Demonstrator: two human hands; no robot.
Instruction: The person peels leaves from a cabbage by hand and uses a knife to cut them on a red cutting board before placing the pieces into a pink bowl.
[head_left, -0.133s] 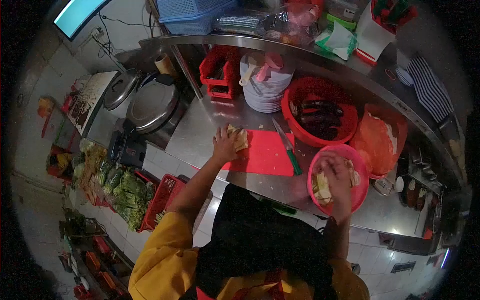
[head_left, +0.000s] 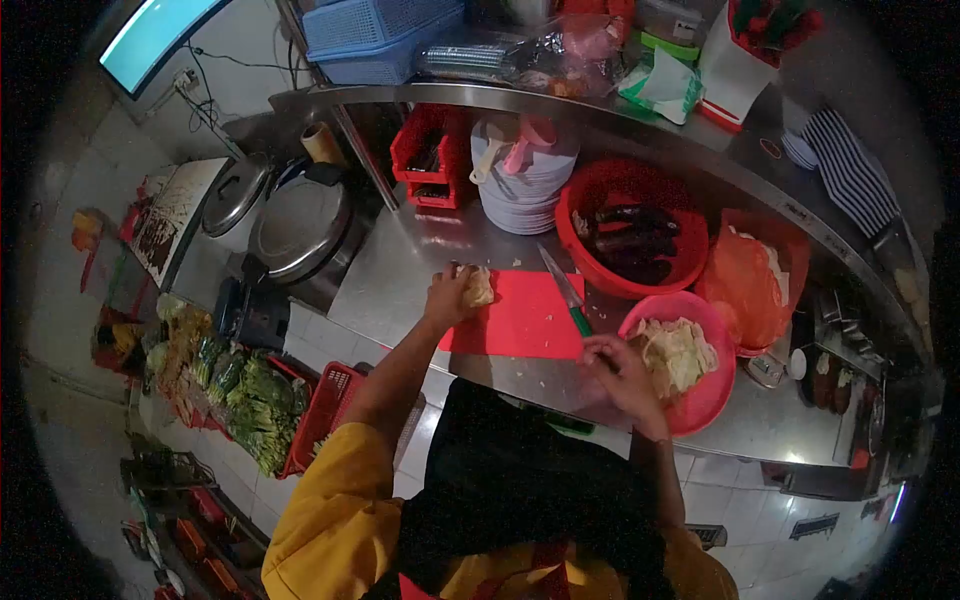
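Observation:
At the left end of the red cutting board [head_left: 525, 325], my left hand [head_left: 448, 296] grips a pale yellow piece of cabbage [head_left: 479, 288] with its fingers over the near-left side. A kitchen knife [head_left: 562, 276] lies across the board's right edge, blade toward the back, green handle toward me. Just by the end of that handle is my right hand [head_left: 622, 378], fingers loosely bent and holding nothing. Its knuckles overlap the left rim of a pink bowl [head_left: 712, 402], which contains cut cabbage leaves [head_left: 678, 352]. Small cabbage scraps dot the board and the steel counter.
Behind the board stand a stack of white plates [head_left: 522, 205], red bins [head_left: 432, 150] and a red basin [head_left: 577, 245] of eggplants [head_left: 635, 240]. An orange bag [head_left: 755, 285] sits to the right. Large lidded pots [head_left: 300, 230] are at left, a vegetable crate [head_left: 310, 420] below. A steel shelf [head_left: 560, 105] overhangs the counter.
My right hand has come out of the pink bowl and moved left to the knife handle, leaving the cabbage leaves in view. My left hand stays on its cabbage piece.

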